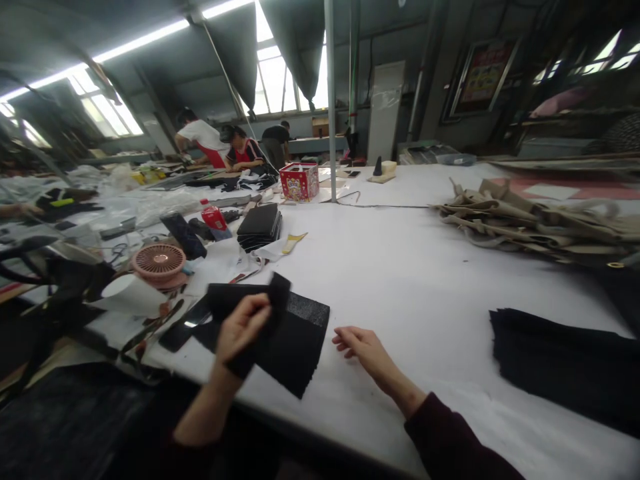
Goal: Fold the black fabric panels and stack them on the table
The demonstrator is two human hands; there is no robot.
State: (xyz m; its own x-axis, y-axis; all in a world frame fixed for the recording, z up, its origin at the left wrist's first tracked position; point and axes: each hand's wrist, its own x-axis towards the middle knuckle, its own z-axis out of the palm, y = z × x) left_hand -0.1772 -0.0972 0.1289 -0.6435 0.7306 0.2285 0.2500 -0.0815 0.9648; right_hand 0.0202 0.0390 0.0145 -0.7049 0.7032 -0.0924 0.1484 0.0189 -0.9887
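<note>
My left hand (245,327) is closed around a small black fabric piece (279,293), raised over the table and a little blurred. Beneath it lies a stack of black fabric pieces (295,347), with a greyer, speckled strip along its upper right edge. My right hand (360,343) hovers just right of that stack, apart from it, fingers loosely stretched and holding nothing. Farther right, another black fabric pile (565,367) rests on the white table (390,267).
Left of the stack sit a phone (187,323), a pink fan (159,263) and a red bottle (215,219). Behind are stacked black pieces (259,225), a red box (299,181) and a pole (331,100). Beige material (535,217) is heaped at right. People work far back.
</note>
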